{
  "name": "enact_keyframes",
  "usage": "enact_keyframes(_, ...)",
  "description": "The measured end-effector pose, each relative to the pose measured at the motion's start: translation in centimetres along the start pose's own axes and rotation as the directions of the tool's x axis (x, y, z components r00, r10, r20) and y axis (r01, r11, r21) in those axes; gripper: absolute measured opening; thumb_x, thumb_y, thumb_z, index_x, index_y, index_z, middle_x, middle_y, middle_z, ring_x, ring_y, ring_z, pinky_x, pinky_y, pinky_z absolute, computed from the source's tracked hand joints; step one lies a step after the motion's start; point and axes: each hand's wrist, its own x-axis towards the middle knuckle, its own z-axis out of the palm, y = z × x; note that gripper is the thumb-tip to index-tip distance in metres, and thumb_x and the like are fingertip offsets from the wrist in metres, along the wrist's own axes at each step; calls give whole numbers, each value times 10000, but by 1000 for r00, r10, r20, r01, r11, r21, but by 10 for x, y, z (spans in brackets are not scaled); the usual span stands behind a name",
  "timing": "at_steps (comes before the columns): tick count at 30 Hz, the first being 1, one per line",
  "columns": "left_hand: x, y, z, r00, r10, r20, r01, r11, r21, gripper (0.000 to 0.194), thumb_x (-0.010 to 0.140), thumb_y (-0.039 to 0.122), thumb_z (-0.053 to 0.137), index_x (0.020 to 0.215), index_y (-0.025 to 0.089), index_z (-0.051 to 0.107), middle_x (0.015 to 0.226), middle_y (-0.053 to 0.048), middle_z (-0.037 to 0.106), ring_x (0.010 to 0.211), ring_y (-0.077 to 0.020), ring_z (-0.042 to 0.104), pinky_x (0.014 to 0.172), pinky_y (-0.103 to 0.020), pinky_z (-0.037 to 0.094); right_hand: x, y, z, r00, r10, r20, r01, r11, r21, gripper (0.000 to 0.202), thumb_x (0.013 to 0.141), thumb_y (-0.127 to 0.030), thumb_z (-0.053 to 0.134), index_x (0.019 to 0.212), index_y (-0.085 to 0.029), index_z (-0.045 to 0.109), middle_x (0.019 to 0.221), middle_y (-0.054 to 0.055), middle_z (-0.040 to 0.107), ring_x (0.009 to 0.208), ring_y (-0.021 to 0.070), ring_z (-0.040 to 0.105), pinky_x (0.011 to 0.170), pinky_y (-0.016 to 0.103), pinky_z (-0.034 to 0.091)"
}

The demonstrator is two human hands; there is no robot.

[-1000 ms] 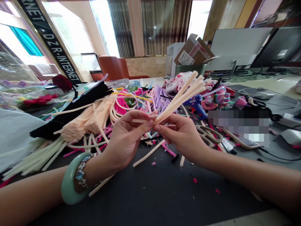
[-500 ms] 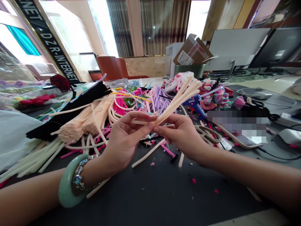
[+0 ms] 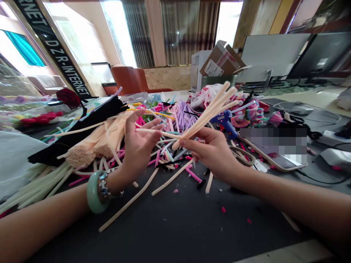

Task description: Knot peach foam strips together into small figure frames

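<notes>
Two red scraps (image 3: 223,209) lay on the dark desk (image 3: 153,233), well in front of the blue glue gun (image 3: 228,125). Long cream stem (image 3: 127,207) was loose, front-left of gun. Left hand (image 3: 138,146) was left of gun: about half open, fingers spread, one thin cream strip (image 3: 144,130) crossing at the thumb; couldn't tell if it was gripped. Right hand (image 3: 215,148) was just in front of gun, thumb and fingers pinched on the lower end of the cream bundle (image 3: 202,119). Bundle was off the desk, in front of gun and slightly left, tilted, tips up and right. Phone (image 3: 270,155) sat right of gun. Peach stack (image 3: 95,144) was well left. Purple stems (image 3: 185,113) were beyond-left, cardboard box (image 3: 222,62) far behind.
</notes>
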Motion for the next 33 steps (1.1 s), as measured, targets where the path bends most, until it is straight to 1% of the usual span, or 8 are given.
enact_keyframes(3,11,-15,-11,985,7,-173,8,996,90,479,778,374,648,1181,246,424,1113,-91,601,1135,-218,549,984,-421,428,3,2,-2,999,-23,-30,22,999,-35,191,733,-321,686,816,-149,691,616,-24,568,449,47,418,389,182,347)
enact_keyframes(5,17,-20,-16,980,10,-201,11,994,106,468,754,377,673,1153,246,465,1122,-82,589,1122,-206,546,946,-374,453,4,3,-3,999,-25,-38,23,998,-65,184,732,-311,683,813,-146,692,626,-24,565,447,45,422,386,180,340)
enact_keyframes(9,21,-9,-18,994,74,-85,-59,985,164,258,769,406,646,901,185,632,942,-61,634,937,-170,599,831,-298,485,4,5,-4,999,-27,-42,22,993,-117,167,738,-304,675,783,-144,691,633,-23,575,454,42,443,403,176,351)
enact_keyframes(12,22,10,-12,995,69,77,-87,962,259,173,742,341,684,787,175,674,814,-38,650,839,-156,607,765,-276,494,3,6,-3,999,-25,-21,22,991,-135,176,749,-316,662,778,-145,686,645,-17,599,465,47,463,419,178,369)
enact_keyframes(16,20,32,-3,936,-46,349,-90,928,362,174,683,300,730,810,186,690,828,-43,671,827,-181,617,749,-300,504,2,8,-1,1000,4,12,-3,994,-109,190,746,-335,661,788,-149,674,641,-13,617,453,55,471,410,184,375)
enact_keyframes(18,18,37,-2,903,-91,421,-96,910,402,160,692,277,718,828,196,692,827,-42,672,825,-189,618,774,-324,503,2,9,0,1000,0,26,2,995,-99,191,744,-339,662,770,-150,666,637,-14,614,452,54,469,407,184,367)
enact_keyframes(25,14,36,0,894,-121,432,-96,890,446,66,717,256,680,766,212,687,826,-43,668,853,-206,614,844,-368,487,3,10,-1,996,-19,89,30,993,-116,210,766,-351,633,721,-146,621,653,7,612,489,68,464,429,200,367)
enact_keyframes(33,13,39,3,877,-143,459,-67,909,411,50,738,242,657,742,213,698,850,-44,667,867,-199,617,814,-328,490,0,9,-2,991,-49,124,70,983,-171,139,776,-271,610,738,-143,646,665,1,608,535,70,480,498,209,390)
